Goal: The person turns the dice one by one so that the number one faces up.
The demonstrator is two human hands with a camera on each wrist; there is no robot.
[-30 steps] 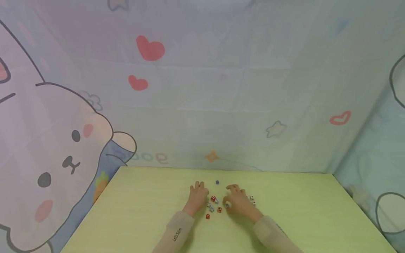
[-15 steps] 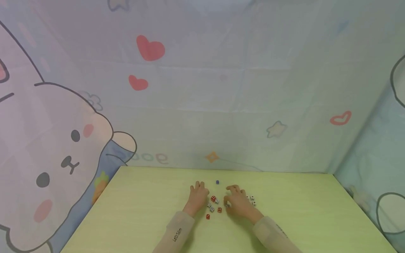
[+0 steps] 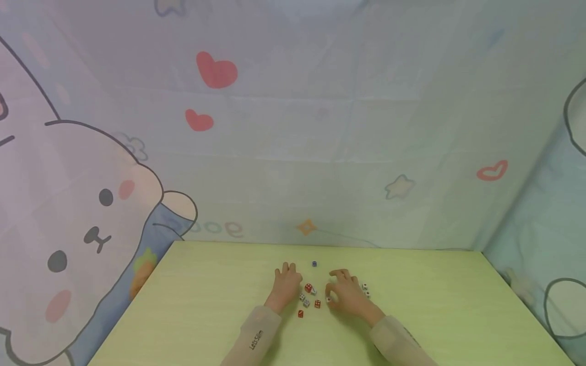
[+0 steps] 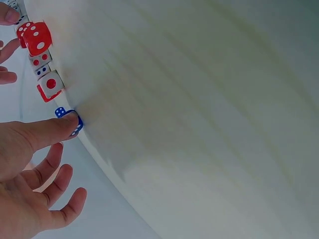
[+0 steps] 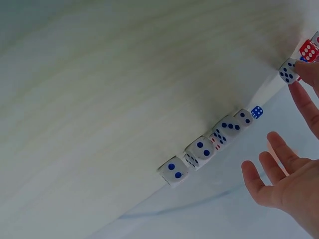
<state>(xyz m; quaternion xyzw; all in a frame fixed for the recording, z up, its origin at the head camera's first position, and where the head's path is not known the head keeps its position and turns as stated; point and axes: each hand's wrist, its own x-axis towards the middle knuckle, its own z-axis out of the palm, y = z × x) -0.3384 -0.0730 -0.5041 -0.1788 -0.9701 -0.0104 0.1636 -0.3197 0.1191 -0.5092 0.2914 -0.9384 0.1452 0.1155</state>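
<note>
My left hand point(image 3: 286, 287) is at the left of a loose group of dice. In the left wrist view its thumb lies against a blue die point(image 4: 78, 128), pinching it; the index finger is mostly hidden. On the other side of the group, my right hand point(image 3: 350, 296) pinches a white die point(image 5: 287, 71) with blue dots between thumb and index finger. Its other fingers are spread. Between the hands lie red dice, such as one near the front point(image 3: 300, 314), and white dice point(image 3: 306, 303). A small blue die point(image 3: 314, 264) lies farther back.
Several white dice point(image 5: 173, 171) sit beside and behind my right hand. The pale yellow-green table point(image 3: 206, 300) runs back to a printed cloth backdrop point(image 3: 293, 127). Another cloth point(image 3: 558, 244) hangs on the right.
My right hand has shifted very slightly to the right, and the white die in its fingers shows a different face. The left hand and the loose dice have stayed put.
</note>
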